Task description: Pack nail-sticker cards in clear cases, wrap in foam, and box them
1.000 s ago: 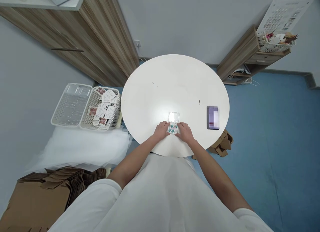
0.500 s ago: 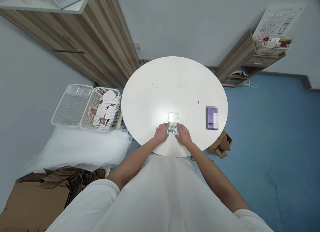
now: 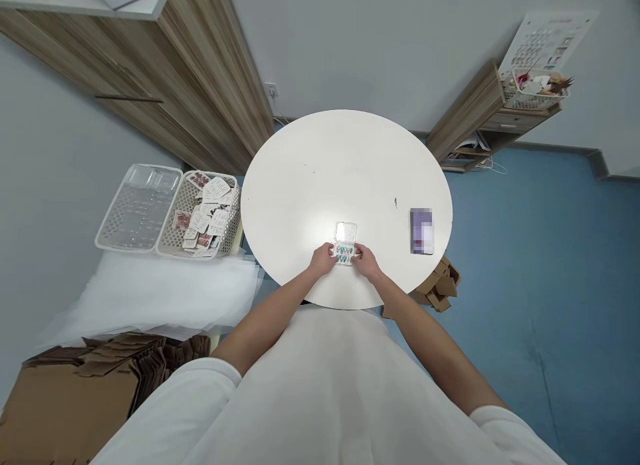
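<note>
A small clear plastic case (image 3: 345,254) lies near the front edge of the round white table (image 3: 345,145), its transparent lid (image 3: 346,232) raised at the far side. Several teal and pale nail-shaped pieces sit in rows inside it. My left hand (image 3: 324,259) grips the left edge of the case, thumb near its lower corner. On the opposite side, my right hand (image 3: 365,260) holds the right edge between thumb and fingers.
A purple item (image 3: 422,231), blurred out, lies on the table's right. Left of the table are a basket of cards (image 3: 231,235) and a basket of clear cases (image 3: 120,215). Flattened cardboard (image 3: 75,411) is at lower left; more cardboard (image 3: 437,288) is beneath the table's right edge.
The fingers of both hands have moved from the case's top corners to closer round its sides. The whole view has shifted slightly.
</note>
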A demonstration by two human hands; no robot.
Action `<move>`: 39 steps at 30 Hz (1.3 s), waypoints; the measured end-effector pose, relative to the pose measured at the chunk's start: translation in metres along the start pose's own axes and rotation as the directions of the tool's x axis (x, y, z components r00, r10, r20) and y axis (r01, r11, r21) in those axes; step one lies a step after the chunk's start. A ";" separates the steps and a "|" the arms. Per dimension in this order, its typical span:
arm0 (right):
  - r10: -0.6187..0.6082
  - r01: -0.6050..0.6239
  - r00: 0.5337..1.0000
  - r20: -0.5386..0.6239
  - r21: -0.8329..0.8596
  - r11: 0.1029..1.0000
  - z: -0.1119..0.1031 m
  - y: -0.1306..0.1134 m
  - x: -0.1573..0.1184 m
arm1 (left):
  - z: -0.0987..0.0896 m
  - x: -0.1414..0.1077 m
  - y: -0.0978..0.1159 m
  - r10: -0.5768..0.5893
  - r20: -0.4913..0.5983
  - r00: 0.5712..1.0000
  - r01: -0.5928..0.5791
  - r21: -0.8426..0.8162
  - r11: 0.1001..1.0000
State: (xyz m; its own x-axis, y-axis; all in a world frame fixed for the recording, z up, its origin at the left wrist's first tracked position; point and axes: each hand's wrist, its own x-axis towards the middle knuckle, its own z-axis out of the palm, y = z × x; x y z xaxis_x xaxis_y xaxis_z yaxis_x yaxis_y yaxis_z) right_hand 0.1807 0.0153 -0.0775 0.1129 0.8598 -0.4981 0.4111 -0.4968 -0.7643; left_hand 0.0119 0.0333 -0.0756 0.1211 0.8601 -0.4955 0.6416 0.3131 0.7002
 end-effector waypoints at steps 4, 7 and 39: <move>-0.003 -0.003 0.997 0.076 0.085 0.996 0.000 -0.002 -0.011 | -0.002 -0.005 -0.004 -0.012 0.008 1.000 0.012 0.011 1.000; -0.036 0.021 0.994 0.105 0.144 0.989 -0.002 -0.006 -0.025 | -0.007 -0.014 -0.005 -0.001 -0.021 1.000 0.000 -0.025 1.000; 0.061 -0.257 0.942 0.331 0.590 0.765 -0.037 -0.061 -0.048 | -0.036 -0.069 0.016 0.122 0.486 0.865 0.335 -0.743 0.580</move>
State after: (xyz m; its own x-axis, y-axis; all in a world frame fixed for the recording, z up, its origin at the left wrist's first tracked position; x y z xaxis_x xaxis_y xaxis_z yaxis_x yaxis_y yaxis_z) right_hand 0.1835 0.0086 0.0085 -0.1678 0.7401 -0.6513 -0.2483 -0.6711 -0.6986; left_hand -0.0135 -0.0064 -0.0110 0.5513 0.5871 -0.5928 -0.1498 0.7686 0.6219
